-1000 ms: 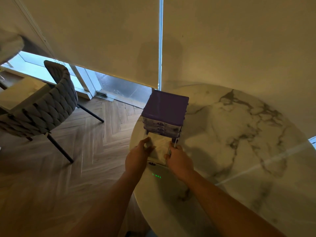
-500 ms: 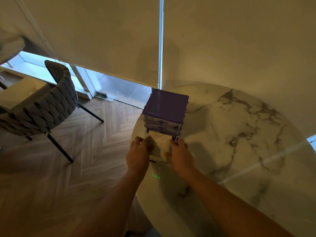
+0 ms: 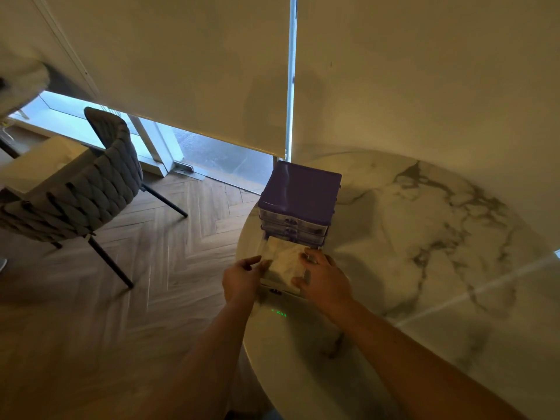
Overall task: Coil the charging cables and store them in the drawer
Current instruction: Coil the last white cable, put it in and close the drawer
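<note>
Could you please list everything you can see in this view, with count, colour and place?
Drawer unit: one, purple top, clear fronts, near the table's left edge.
Bottom drawer: one, clear, pulled out toward the person; contents unclear.
Table: one, round, white marble with grey veins, on the right.
Green light: one small glow on the tabletop, below the drawer.
Chair: one, grey woven, black legs, on the left.
Floor: brown herringbone wood.
Blinds: two, cream, across the window.
Left hand: holds the drawer's left side.
Right hand: holds its right side.
</note>
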`<action>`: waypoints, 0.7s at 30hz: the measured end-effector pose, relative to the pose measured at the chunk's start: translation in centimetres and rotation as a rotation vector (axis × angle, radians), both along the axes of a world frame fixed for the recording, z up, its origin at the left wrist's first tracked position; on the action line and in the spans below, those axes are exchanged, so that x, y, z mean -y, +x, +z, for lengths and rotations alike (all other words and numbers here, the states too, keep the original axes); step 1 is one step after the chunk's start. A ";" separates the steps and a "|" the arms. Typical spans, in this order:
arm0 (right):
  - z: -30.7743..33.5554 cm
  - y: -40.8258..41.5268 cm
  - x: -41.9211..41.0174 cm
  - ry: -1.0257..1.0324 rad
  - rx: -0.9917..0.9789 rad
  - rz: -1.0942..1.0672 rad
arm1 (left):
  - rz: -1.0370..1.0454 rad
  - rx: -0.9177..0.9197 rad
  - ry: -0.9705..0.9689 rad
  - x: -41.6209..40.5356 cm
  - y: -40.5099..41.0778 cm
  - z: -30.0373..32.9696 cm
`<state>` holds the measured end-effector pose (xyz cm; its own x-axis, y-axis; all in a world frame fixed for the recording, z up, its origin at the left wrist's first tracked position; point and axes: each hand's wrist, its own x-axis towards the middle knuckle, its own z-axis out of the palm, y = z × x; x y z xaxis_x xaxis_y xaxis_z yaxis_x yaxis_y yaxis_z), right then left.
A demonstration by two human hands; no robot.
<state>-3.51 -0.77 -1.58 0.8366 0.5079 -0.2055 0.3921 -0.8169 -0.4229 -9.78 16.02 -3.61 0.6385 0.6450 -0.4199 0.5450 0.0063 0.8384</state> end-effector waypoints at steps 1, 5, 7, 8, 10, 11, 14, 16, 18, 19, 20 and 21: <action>-0.1 0.1 0.1 0.000 0.001 0.006 | 0.027 -0.010 -0.011 -0.1 0.1 -0.2; -0.3 0.1 0.3 0.006 0.007 0.014 | 0.044 -0.095 0.047 -0.9 0.2 -0.3; -0.7 0.0 0.3 -0.008 0.022 0.016 | 0.014 -0.140 0.056 -1.3 0.4 -0.3; -0.8 -0.1 0.3 -0.012 0.026 0.014 | -0.005 -0.151 0.048 -1.5 0.4 -0.4; -1.0 0.0 0.3 -0.021 0.041 0.012 | -0.039 -0.156 0.025 -1.6 0.7 -0.4; -1.0 0.1 0.3 -0.026 0.048 0.010 | -0.050 -0.163 0.029 -1.6 0.8 -0.7; -1.1 0.1 0.4 -0.025 0.056 0.008 | -0.055 -0.174 0.091 -1.6 0.7 -1.7; -1.2 0.0 0.5 -0.020 0.066 0.013 | -0.067 -0.167 0.116 -1.2 0.4 -0.9; -1.2 -0.1 0.6 -0.018 0.069 0.014 | -0.087 -0.172 0.140 -1.0 0.4 -0.3; -1.2 -0.2 0.6 -0.021 0.067 0.017 | -0.092 -0.178 0.153 -0.9 0.4 0.1; -1.3 -0.2 0.6 -0.024 0.070 0.020 | -0.095 -0.185 0.168 -0.8 0.4 0.2; -1.2 -0.2 0.7 -0.033 0.064 0.018 | -0.098 -0.196 0.178 -0.7 0.4 0.4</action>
<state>-3.75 -1.46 -2.83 0.8390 0.5172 -0.1691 0.4324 -0.8224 -0.3696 -9.33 16.71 -3.25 0.6194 0.6588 -0.4269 0.6875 -0.1925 0.7002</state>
